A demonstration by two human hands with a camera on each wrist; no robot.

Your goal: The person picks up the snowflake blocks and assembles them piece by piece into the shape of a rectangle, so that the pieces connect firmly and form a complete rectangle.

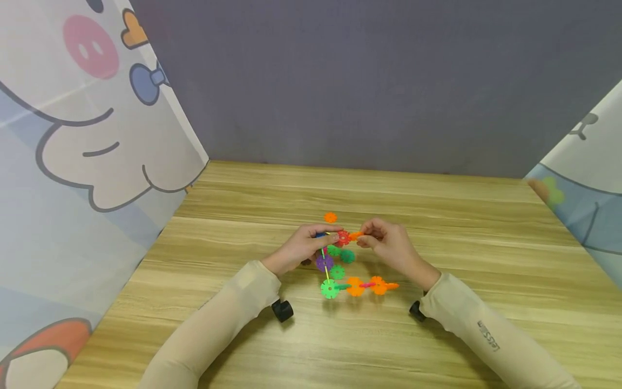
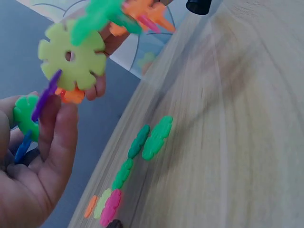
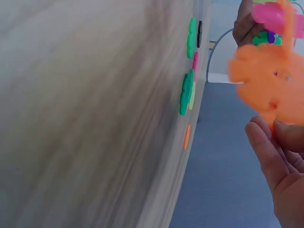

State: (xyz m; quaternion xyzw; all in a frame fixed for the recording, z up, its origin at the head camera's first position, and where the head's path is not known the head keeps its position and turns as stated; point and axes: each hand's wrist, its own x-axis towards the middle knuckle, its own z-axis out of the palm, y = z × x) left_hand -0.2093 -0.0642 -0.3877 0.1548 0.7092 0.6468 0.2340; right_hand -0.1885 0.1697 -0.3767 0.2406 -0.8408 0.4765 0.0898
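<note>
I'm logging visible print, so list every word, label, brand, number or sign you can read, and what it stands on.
"LetsSlim": on the right sleeve; letter case uncertain.
Left sleeve: a faint mark at its edge, too small to read.
Flower-shaped pieces: no readable text.

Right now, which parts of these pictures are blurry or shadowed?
Head view: soft shadows on the table below the linked discs; left wrist view: the green piece near the top is blurred, and shadows streak the table; right wrist view: the orange disc above the right hand is blurred.
</note>
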